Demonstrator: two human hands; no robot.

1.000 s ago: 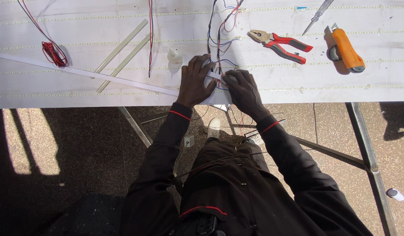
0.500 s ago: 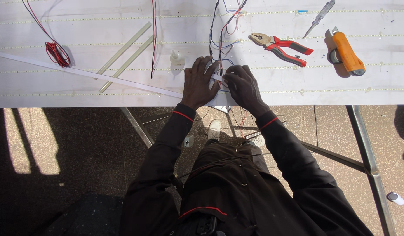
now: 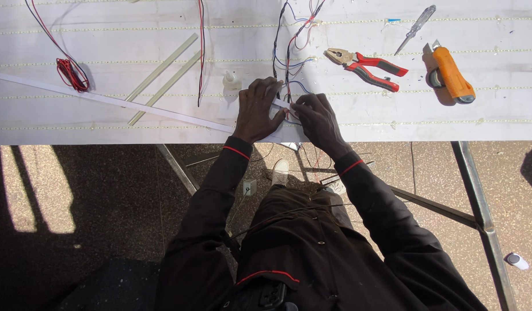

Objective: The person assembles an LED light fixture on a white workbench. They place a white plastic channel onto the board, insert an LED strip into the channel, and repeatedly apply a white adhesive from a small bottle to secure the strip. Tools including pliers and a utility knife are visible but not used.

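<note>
Both my hands rest on a white table (image 3: 105, 34) near its front edge. My left hand (image 3: 258, 110) presses down on the end of a long white strip (image 3: 105, 99) that runs off to the left. My right hand (image 3: 313, 118) is beside it, fingertips pinching the same strip end where a bunch of thin red, blue and black wires (image 3: 290, 46) comes down from the far side. The fingers of both hands are curled around that spot, which hides the joint itself.
Red-handled pliers (image 3: 364, 62), a screwdriver (image 3: 414, 29) and an orange utility knife (image 3: 450, 74) lie at the right. Two pale rods (image 3: 162, 75), a small white bottle (image 3: 231, 80) and a coil of red-black wire (image 3: 69, 72) lie left. Metal table legs (image 3: 479, 213) stand below.
Both hands have stayed on the strip end by the wires; only the fingers shifted slightly. The view has drifted a little.
</note>
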